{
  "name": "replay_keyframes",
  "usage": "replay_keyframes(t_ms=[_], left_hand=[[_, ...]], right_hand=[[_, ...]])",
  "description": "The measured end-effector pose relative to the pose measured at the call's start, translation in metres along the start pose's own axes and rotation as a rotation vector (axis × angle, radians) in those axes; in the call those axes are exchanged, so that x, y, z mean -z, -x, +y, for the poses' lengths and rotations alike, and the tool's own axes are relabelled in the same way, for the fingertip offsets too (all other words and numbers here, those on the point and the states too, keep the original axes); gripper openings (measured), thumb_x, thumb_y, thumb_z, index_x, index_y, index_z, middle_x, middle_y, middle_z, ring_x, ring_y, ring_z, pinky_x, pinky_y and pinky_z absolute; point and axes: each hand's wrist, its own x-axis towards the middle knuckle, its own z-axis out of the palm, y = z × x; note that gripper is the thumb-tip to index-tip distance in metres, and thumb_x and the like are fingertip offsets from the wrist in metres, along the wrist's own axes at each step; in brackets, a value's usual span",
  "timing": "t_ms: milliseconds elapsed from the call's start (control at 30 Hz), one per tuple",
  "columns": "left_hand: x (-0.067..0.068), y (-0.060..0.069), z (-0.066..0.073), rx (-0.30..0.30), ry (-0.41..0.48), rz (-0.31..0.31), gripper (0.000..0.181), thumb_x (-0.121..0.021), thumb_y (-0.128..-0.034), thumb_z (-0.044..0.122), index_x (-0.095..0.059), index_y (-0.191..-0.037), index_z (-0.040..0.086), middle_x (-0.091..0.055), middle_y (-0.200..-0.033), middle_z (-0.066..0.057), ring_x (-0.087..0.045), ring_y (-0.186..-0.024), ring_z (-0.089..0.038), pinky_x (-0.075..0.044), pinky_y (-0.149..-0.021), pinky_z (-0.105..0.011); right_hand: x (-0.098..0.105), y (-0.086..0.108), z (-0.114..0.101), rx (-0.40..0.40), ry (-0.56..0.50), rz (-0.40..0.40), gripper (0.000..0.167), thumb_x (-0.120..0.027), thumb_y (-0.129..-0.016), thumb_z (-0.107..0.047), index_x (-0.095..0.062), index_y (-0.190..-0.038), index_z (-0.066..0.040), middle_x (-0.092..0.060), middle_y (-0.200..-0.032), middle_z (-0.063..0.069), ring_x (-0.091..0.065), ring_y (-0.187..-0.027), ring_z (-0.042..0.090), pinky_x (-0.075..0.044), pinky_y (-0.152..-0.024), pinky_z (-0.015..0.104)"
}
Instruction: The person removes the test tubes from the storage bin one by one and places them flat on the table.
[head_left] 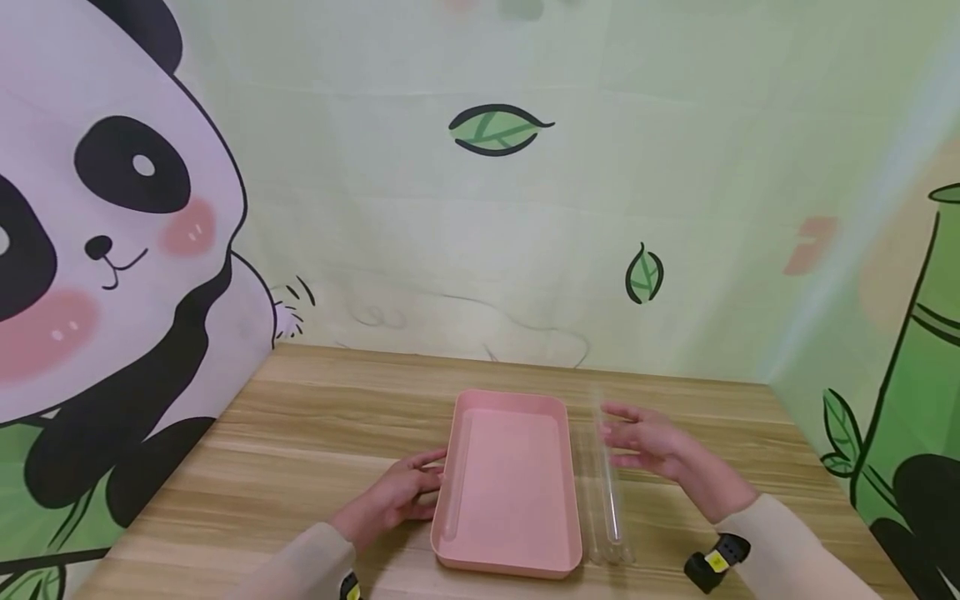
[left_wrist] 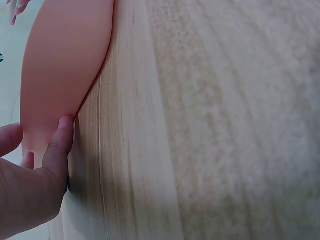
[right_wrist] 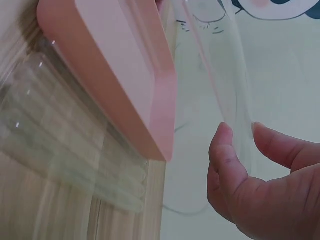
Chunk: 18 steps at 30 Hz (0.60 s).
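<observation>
A pink rectangular tray (head_left: 517, 483) lies on the wooden table, with one clear tube (head_left: 458, 479) lengthwise along its left inner side. My left hand (head_left: 397, 496) rests against the tray's left outer wall; in the left wrist view its fingertips (left_wrist: 65, 122) touch that wall. Just right of the tray, my right hand (head_left: 648, 442) pinches a clear, thin tube (right_wrist: 241, 90) between thumb and fingers, raised above the table. Beneath it, several similar transparent tubes (right_wrist: 75, 130) lie side by side along the tray's right side. Their see-through walls make single tubes hard to tell apart.
The wood-grain table (head_left: 337, 417) extends on both sides of the tray. Behind it hangs a pale green backdrop (head_left: 375, 208) with a printed panda and leaves. A black strap device (head_left: 717, 562) sits on the right wrist.
</observation>
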Motion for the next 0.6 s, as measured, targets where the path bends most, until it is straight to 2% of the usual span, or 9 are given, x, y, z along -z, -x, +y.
replay_keyframes(t_ms=[600], left_hand=[[0.0, -0.001, -0.001, -0.004, 0.009, 0.017, 0.058, -0.055, -0.0982, 0.002, -0.038, -0.154, -0.003, -0.048, -0.15, -0.031, -0.064, -0.104, -0.013, -0.054, -0.08, -0.038]], right_hand=[[0.032, -0.006, 0.028, -0.037, -0.018, 0.059, 0.068, -0.054, -0.103, -0.006, -0.017, -0.158, 0.01, -0.065, -0.099, -0.01, -0.062, -0.088, 0.001, -0.058, -0.077, 0.023]])
